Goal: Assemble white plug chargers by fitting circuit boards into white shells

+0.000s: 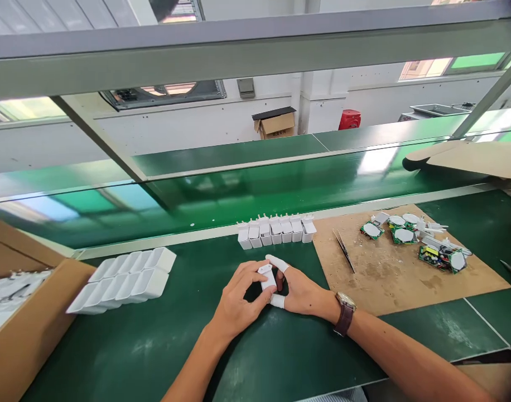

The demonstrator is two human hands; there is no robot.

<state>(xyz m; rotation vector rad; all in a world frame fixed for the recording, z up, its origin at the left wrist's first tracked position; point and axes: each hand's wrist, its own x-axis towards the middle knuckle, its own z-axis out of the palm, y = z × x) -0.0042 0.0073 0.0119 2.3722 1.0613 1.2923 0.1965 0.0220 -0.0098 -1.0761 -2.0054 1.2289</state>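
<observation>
Near the middle of the green table (167, 340), my left hand (241, 296) grips a small white plastic housing (267, 277) between thumb and fingers. My right hand (299, 287), with white covers on its thumb and a finger and a watch on the wrist, is curled around the right side of the same housing. Its fingertips are close to or touching the piece; part of the fingers is hidden behind it. Just beyond both hands stands a row of several white housings (275, 231) with pins on top.
White open cases (125, 279) stand in two rows at left, beside a cardboard box (38, 335) of white parts. On a brown board (376, 290) at right lie tweezers (343, 250) and several circuit boards (442, 258). A metal beam (255, 47) crosses above.
</observation>
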